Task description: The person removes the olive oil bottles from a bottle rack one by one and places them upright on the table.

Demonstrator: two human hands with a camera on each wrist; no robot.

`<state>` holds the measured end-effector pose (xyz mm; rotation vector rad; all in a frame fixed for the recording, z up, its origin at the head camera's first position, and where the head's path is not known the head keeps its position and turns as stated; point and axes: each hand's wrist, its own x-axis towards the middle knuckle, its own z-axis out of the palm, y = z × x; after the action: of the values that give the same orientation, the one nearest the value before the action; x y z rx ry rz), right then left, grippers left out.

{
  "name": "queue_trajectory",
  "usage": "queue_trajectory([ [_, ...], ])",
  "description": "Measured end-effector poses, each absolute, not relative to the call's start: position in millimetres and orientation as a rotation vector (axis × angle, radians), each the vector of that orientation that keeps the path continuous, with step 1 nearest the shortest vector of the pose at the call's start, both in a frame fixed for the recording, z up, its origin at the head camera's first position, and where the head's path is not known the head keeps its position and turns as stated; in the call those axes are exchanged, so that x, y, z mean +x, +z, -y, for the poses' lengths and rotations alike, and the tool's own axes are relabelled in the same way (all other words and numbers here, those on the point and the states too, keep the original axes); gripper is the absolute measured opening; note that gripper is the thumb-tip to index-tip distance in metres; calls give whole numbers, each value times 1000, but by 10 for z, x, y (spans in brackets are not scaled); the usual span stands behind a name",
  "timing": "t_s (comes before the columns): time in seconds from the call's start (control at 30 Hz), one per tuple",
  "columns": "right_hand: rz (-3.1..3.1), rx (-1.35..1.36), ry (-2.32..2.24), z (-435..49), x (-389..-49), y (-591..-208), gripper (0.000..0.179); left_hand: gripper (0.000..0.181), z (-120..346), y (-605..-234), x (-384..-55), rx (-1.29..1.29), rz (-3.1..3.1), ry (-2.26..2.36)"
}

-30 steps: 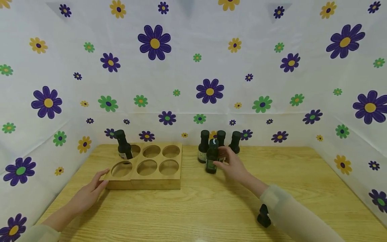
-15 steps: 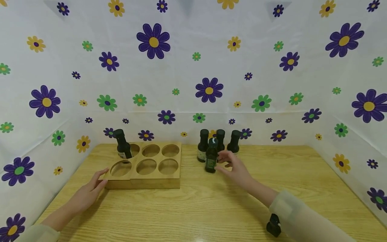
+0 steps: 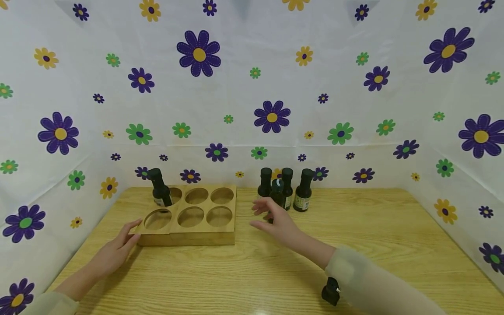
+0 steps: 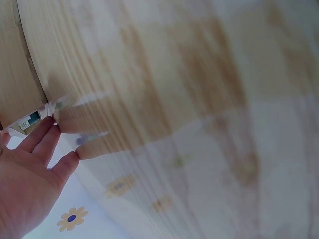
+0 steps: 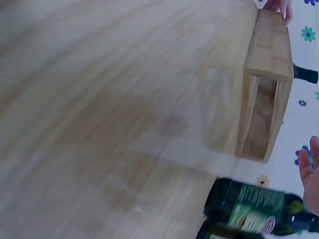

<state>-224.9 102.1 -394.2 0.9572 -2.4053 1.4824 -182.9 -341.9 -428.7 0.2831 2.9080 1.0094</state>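
Note:
In the head view, my left hand (image 3: 112,256) rests against the near-left corner of a wooden bottle rack (image 3: 202,238), fingers fairly straight. The left wrist view shows those fingertips (image 4: 53,122) at the rack's edge. One dark bottle (image 3: 160,192) leans in the rack's back-left round hole. My right hand (image 3: 277,223) hovers in front of the nearest dark green bottle (image 3: 278,186), hiding most of it, and holds nothing. In the right wrist view, its fingers (image 5: 305,169) are apart from the green-labelled bottle (image 5: 249,205), which stands on the table.
Behind the nearest bottle stand three more dark bottles, left (image 3: 265,179), middle (image 3: 288,179) and right (image 3: 303,194). A flower-print cloth (image 3: 236,87) encloses the wooden table (image 3: 393,245) at the back and sides. A black wrist camera (image 3: 330,292) hangs under my right sleeve.
My right hand has come away from the right side of the nearest bottle and moved left, across its front. The rightmost bottle is uncovered. My left hand and the rack stay put.

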Motion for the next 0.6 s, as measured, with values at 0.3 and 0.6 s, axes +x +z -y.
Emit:
queue_trajectory([
  [0.3, 2414, 977, 1498, -656, -2432, -3878, 48, 56, 3414, -4288, -1836, 256, -2897, 989],
  [0.6, 2457, 952, 1489, -331, -2660, -3800, 51, 57, 3414, -4285, -1823, 254, -2896, 995],
])
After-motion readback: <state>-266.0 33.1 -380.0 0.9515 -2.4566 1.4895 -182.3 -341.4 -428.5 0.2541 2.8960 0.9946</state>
